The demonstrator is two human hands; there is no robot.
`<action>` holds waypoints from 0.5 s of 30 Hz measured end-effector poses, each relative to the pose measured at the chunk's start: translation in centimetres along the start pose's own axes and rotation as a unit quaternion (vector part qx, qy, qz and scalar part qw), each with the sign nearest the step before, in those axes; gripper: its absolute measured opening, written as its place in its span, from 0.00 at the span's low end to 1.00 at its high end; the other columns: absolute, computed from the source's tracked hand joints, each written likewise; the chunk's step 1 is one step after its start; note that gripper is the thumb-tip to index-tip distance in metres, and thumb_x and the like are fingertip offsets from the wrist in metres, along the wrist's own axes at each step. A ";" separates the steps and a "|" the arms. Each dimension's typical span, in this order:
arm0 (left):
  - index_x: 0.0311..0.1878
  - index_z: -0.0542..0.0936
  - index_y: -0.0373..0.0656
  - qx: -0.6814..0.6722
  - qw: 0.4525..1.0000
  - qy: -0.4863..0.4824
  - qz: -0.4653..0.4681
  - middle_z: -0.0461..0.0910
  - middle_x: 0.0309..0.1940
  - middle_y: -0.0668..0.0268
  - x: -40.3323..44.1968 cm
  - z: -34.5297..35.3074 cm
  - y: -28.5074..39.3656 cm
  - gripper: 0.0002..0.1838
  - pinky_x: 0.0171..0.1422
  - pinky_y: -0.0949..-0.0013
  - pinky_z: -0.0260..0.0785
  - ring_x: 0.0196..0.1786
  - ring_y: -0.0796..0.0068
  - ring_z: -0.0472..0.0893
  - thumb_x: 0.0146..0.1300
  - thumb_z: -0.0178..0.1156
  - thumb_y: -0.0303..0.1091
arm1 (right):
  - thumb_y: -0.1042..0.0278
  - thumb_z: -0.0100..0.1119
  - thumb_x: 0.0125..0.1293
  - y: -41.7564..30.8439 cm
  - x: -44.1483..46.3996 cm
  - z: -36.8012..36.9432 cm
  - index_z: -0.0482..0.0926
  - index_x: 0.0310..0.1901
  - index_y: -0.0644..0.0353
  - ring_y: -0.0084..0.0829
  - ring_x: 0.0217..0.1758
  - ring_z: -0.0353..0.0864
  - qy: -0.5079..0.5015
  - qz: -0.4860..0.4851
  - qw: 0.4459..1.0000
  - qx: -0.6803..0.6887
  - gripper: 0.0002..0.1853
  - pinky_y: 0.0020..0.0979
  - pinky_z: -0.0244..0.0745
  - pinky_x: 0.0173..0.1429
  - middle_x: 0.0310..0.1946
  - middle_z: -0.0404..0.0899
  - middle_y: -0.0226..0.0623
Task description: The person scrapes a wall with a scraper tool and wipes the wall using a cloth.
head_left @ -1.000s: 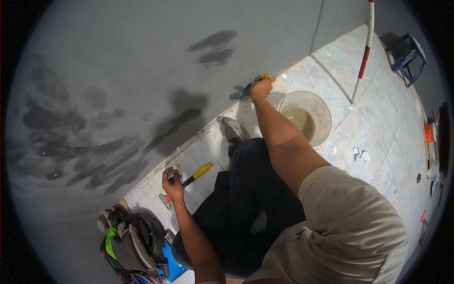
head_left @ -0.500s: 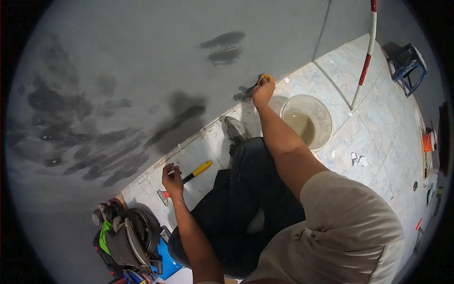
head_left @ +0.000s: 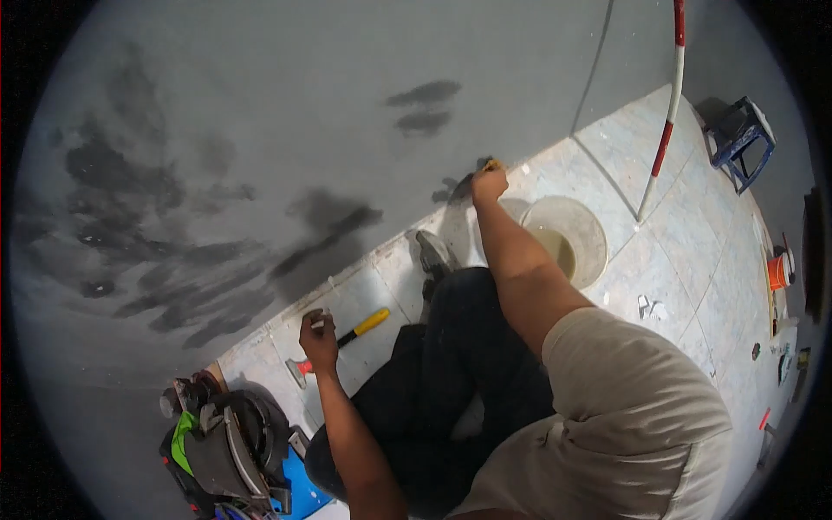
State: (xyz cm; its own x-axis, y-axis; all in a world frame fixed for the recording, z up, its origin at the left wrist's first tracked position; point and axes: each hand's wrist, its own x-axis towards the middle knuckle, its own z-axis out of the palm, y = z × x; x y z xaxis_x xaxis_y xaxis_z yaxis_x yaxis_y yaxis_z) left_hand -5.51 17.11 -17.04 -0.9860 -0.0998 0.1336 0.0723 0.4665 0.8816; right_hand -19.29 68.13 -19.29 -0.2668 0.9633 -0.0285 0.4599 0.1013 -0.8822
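Against the foot of the grey wall [head_left: 347, 104], my right hand [head_left: 490, 184] grips a yellow-orange cloth or sponge [head_left: 493, 165]. Dark damp patches [head_left: 425, 121] mark the wall on its left. Just right of that forearm stands a whitish bucket [head_left: 589, 234] with cloudy liquid inside. My left hand [head_left: 319, 341] has curled fingers around something small and pale that I cannot make out. Beside and partly behind that hand, a scraper with a yellow and black handle [head_left: 371, 322] lies on the tiled floor.
A tool bag [head_left: 217, 455] with a green strip sits at the lower left, near a blue item [head_left: 303, 485]. A red and white pole [head_left: 663, 152] rises beyond the bucket. Farther right are a blue stool [head_left: 743, 143], white scraps [head_left: 650, 308] and an orange container [head_left: 777, 273].
The view has shifted, so the wall marks appear farther right and lower. My right hand stays by the wall's foot with the yellow-orange item. My left hand has barely moved.
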 end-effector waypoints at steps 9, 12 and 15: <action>0.50 0.82 0.38 0.006 1.000 0.005 0.022 0.85 0.37 0.62 0.3 0.3 -0.1 0.09 0.37 0.70 0.76 0.32 0.73 0.84 0.67 0.65 0.26 | 0.60 0.61 0.63 -4.4 -7.8 -0.9 0.84 0.27 0.64 0.52 0.33 0.87 -0.077 -0.088 0.992 0.037 0.15 0.49 0.79 0.40 0.27 0.86 0.52; 0.48 0.83 0.39 0.026 0.998 0.027 0.052 0.85 0.36 0.61 0.0 0.0 -0.1 0.10 0.37 0.68 0.76 0.32 0.72 0.84 0.65 0.67 0.26 | 0.74 0.63 0.63 -8.3 -11.9 -3.7 0.85 0.39 0.72 0.44 0.38 0.87 -0.111 -0.055 0.980 0.156 0.08 0.41 0.80 0.47 0.33 0.87 0.52; 0.49 0.82 0.36 -0.003 0.998 0.038 0.049 0.84 0.39 0.61 0.5 0.0 -0.7 0.10 0.38 0.68 0.80 0.33 0.73 0.85 0.66 0.66 0.26 | 0.71 0.63 0.68 -9.8 -13.9 -6.0 0.84 0.52 0.73 0.43 0.37 0.84 -0.060 -0.192 0.938 0.281 0.15 0.38 0.80 0.50 0.36 0.87 0.49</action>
State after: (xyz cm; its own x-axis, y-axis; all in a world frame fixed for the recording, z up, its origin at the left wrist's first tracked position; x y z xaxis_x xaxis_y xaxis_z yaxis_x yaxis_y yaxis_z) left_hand -6.08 16.69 -17.55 -0.9598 -0.1214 0.2532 0.1686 0.4717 0.8655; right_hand -14.99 55.21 -7.41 -0.4298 0.8444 0.3197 -0.1994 0.2565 -0.9457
